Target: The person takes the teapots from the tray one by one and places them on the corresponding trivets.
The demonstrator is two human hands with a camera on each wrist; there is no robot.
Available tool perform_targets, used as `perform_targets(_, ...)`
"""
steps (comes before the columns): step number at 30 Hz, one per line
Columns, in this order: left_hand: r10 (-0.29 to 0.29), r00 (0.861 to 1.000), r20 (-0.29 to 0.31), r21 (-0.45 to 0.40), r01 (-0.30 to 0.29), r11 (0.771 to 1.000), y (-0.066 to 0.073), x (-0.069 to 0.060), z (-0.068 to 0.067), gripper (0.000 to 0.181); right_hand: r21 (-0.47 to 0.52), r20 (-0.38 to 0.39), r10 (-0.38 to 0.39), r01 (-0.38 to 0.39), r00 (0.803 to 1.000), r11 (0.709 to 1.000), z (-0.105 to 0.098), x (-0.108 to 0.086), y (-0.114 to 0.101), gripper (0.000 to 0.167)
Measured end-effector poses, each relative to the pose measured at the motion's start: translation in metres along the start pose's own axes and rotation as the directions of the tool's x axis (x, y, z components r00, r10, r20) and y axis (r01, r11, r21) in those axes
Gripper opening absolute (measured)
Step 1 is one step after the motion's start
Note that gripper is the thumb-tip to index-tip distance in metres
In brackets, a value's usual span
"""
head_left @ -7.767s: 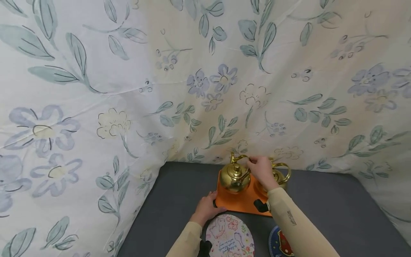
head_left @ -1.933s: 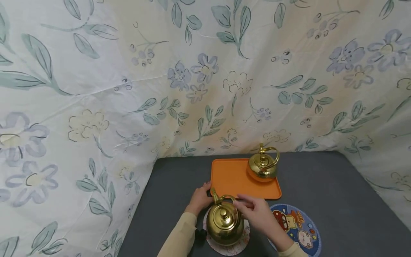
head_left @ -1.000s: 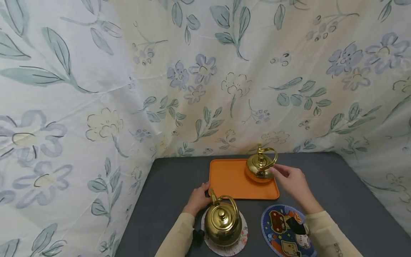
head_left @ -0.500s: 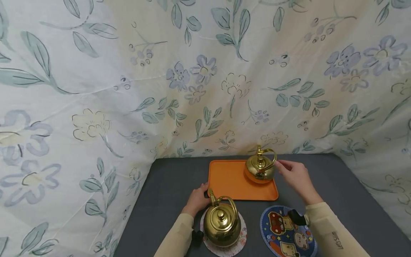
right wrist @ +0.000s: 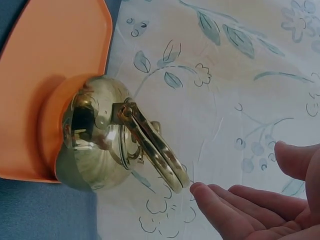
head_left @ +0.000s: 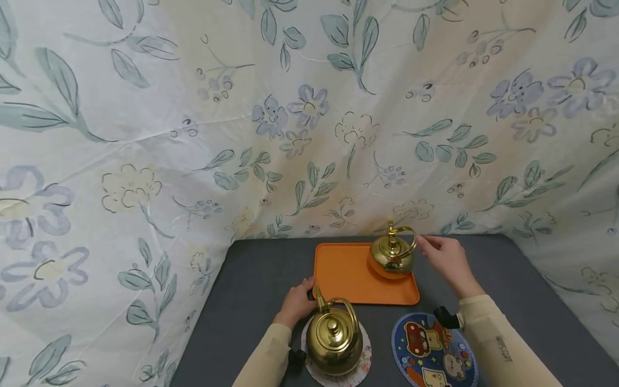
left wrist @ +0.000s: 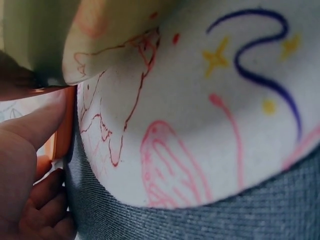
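On the right part of the orange tray (head_left: pixel 358 274) stands a shiny gold kettle (head_left: pixel 390 257). My right hand (head_left: pixel 447 260) is beside its arched handle (right wrist: pixel 155 147); in the right wrist view the fingers are nearly straight, the thumb is apart, and a fingertip is at or very near the handle. My left hand (head_left: pixel 296 302) holds the tray's front left corner, thumb along the edge and other fingers curled below. A second gold kettle (head_left: pixel 333 344) sits in front on a round floral mat (left wrist: pixel 175 165).
A round blue cartoon mat (head_left: pixel 435 349) lies front right on the dark grey tabletop (head_left: pixel 271 263). A floral cloth (head_left: pixel 309 134) hangs behind the table and at its sides. Black wrist cameras sit on both cuffs.
The front kettle has gone from the tray to the floral mat. My right hand has left it and moved to the back kettle, rising from its body to its handle. The left hand stays.
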State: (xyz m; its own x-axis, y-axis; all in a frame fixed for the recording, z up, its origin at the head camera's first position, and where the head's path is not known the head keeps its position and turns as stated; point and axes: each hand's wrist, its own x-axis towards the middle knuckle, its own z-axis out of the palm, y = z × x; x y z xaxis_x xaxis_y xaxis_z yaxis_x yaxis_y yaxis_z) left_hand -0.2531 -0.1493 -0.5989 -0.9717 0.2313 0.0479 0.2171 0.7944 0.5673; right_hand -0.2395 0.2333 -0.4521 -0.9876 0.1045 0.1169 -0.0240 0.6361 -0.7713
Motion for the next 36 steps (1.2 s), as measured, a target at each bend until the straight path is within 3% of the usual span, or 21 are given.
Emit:
perform_targets(9, -0.007, 1.0, 0.003, 0.003, 0.007, 1.0, -0.001, 0.002, 0.0, 0.074, -0.013, -0.002, 0.015, -0.015, 1.0, 1.0, 0.0, 0.016, 0.006, 0.081)
perform_targets(21, -0.011, 1.0, -0.011, 0.023, 0.011, 1.0, -0.003, 0.003, 0.002, 0.076, -0.035, 0.027, 0.097, -0.096, 0.995, 0.995, 0.009, 0.037, 0.016, 0.082)
perform_targets(36, -0.006, 1.0, -0.021, 0.029, 0.007, 1.0, -0.006, -0.004, 0.0, 0.078, -0.035, 0.041, 0.142, -0.14, 0.989, 0.99, 0.022, 0.043, 0.018, 0.077)
